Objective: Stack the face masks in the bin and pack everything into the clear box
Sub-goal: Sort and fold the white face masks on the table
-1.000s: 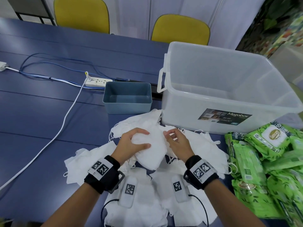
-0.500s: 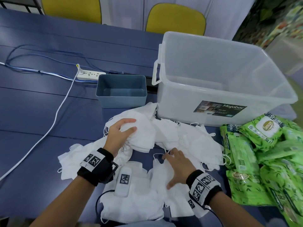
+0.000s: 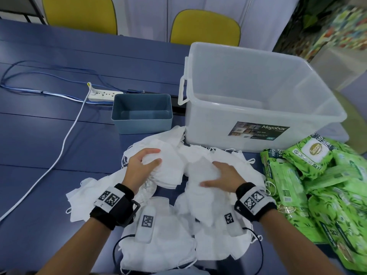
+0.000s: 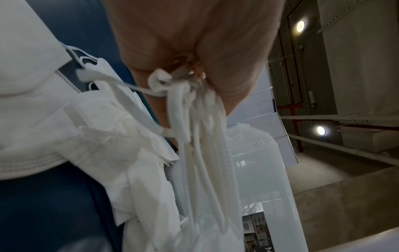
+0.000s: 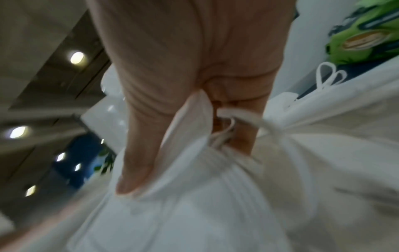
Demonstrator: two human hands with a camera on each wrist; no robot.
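A: Where do things stand?

B: The masks [image 3: 228, 167] lie in a loose white heap just in front of the box [image 3: 262, 108], which looks empty. The bin [image 3: 142, 126], just left of the box, looks empty too, so I judge nothing is stacked yet.

A: And the hands?

B: The left hand [image 3: 144, 165] has its fingers curled round a gathered stack [image 3: 168, 171] of masks, in front of the box's left corner. The right hand [image 3: 223, 176] curls over another mask in front of the box, thumb stretched toward the left hand.

A: What could go wrong?

B: The ear loops [image 4: 200, 139] are the risk, I think. They hang in a tangled bunch, and a lift toward the bin could drag neighbouring masks along or pull the stack askew. The thin masks could also fan out if the grip loosens.

A: Does 1 view add anything?

B: Yes. The left wrist view shows those loops dangling from the palm, which the head view hides under the hand. The right wrist view shows a loop and a mask edge caught between the fingers [image 5: 138, 162], though it is blurred. Only the head view shows the bin, the box and the green packs [image 3: 317, 187] right of the heap.
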